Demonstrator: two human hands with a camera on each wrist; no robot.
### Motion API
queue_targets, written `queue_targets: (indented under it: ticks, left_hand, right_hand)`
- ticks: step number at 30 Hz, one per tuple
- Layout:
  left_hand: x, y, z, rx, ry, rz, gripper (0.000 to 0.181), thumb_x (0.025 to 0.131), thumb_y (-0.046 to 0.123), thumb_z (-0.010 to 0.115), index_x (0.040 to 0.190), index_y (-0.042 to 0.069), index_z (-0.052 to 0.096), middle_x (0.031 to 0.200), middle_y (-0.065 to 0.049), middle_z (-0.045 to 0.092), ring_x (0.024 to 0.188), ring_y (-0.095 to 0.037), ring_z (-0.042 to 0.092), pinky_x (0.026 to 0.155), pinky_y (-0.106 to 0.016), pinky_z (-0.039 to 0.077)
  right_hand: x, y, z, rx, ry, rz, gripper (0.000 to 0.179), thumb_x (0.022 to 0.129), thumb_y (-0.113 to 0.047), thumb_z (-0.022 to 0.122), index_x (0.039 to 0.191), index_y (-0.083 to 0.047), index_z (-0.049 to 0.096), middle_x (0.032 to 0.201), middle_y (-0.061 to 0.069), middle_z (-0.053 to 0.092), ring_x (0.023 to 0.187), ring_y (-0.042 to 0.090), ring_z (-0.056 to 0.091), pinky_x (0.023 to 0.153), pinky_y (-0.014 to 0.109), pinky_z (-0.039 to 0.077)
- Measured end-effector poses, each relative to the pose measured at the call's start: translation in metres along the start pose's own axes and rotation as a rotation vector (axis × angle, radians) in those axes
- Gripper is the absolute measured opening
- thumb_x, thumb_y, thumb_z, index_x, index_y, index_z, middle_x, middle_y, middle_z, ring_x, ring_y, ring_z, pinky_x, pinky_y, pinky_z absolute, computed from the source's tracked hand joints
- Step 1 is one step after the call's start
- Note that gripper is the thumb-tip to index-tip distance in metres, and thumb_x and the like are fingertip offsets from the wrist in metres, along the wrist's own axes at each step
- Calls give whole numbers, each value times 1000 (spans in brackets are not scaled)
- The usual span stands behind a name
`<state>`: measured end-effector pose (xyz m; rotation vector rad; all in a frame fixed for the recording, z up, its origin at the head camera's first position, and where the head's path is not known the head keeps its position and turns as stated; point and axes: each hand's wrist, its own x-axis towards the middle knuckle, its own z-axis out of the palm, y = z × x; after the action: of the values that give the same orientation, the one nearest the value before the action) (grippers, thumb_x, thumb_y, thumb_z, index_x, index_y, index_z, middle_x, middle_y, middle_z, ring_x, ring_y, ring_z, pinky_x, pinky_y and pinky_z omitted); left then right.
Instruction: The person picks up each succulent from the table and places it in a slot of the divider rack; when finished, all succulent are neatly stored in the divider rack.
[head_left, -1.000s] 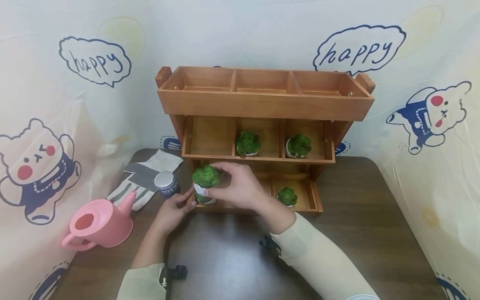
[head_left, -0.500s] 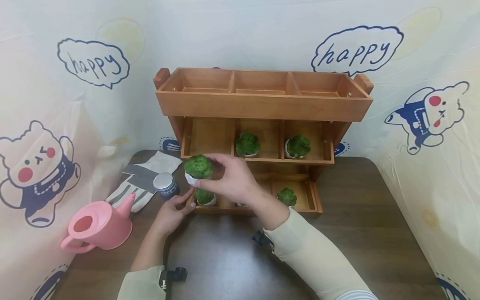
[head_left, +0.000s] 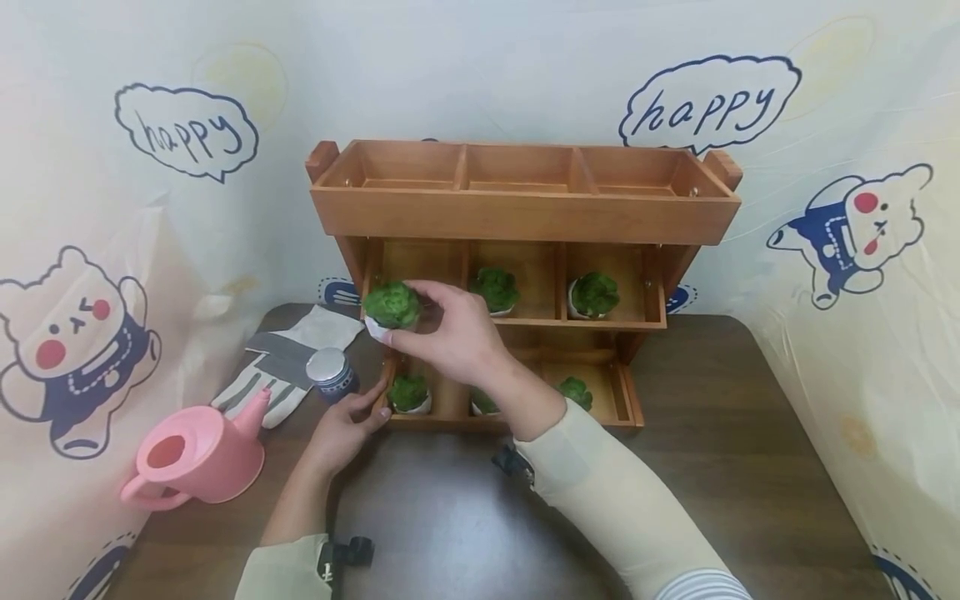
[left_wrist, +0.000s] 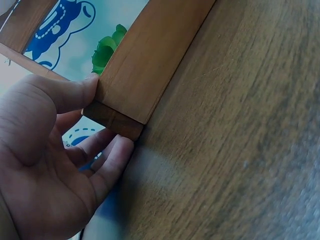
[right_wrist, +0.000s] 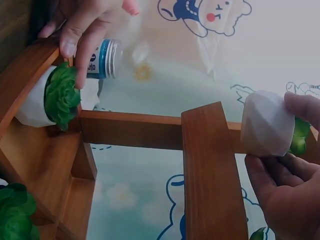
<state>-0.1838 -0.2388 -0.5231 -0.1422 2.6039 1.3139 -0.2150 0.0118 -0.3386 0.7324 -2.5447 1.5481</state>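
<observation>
My right hand (head_left: 459,335) pinches a white faceted pot with an artificial green succulent (head_left: 392,306) between thumb and fingers, raised at the left end of the middle tier. In the right wrist view the white pot (right_wrist: 267,124) shows from beneath, beside a wooden board. My left hand (head_left: 339,435) grips the front left corner of the bottom tier of a three-tier wooden plant stand (head_left: 525,215); in the left wrist view its thumb lies on the front board (left_wrist: 142,75) and its fingers on the end. Just beside it, another succulent (head_left: 409,393) sits in the bottom left compartment.
More potted succulents stand in the middle tier (head_left: 495,289) and bottom tier (head_left: 575,392). At left are a pink watering can (head_left: 202,450), a blue jar with a silver lid (head_left: 332,373) and grey-white gloves (head_left: 296,358). A printed cloth hangs behind the table.
My right hand has lifted the potted succulent up and slightly left, from over the bottom tier to the left end of the middle tier. The left hand stays at the corner.
</observation>
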Motion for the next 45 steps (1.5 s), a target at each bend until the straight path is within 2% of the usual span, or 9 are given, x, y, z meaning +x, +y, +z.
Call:
queue_targets:
  ticks: [5,14,18,24,36,42,45]
  left_hand:
    - [-1,-1,1,9,5,13,66,97,52,68,157,32,47,143,-18,54,130,-39,50,107,-68,36]
    - [-1,-2,0,16,8,9,67,97,52,69,156,32,47,141,-17,55,127,-38,51,106,-66,38]
    - [-1,-1,0,18,5,1,66,97,52,69,156,34,47,137,-16,56,123,-36,52,102,-64,41]
    - [-1,0,0,15,3,-3,65,97,50,69,156,34,47,133,-14,58,120,-35,53,99,-61,43]
    - [-2,0,1,14,-3,-3,66,96,52,69,156,35,47,149,-18,51,135,-42,48,108,-71,34]
    - [-2,1,0,13,-3,-11,66,96,53,69,156,36,47,148,-18,52,134,-41,48,108,-71,35]
    - [-3,0,0,13,-1,-12,67,96,53,69,156,36,46,150,-18,50,135,-42,47,109,-71,34]
  right_hand:
    - [8,1,1,18,30,28,66,84,-36,87,141,-13,63,128,0,69,106,12,69,89,26,57]
    - [19,-2,3,-68,52,67,70,86,-39,85,146,-14,59,140,1,64,125,17,59,105,41,50]
    - [25,-2,6,-87,61,78,72,86,-38,85,149,-15,57,144,2,61,130,19,58,108,41,48]
    - [32,0,13,-150,65,87,71,88,-35,84,150,-15,55,144,4,61,128,21,59,107,40,49]
    - [37,-1,14,-285,2,108,66,92,-29,80,152,-15,53,146,5,61,129,20,60,108,39,49]
    - [38,-2,10,-284,-33,105,62,94,-23,78,151,-14,55,143,6,63,120,18,62,104,37,52]
    - [36,-2,9,-239,-39,120,62,94,-22,78,152,-14,54,144,6,63,122,17,63,103,36,53]
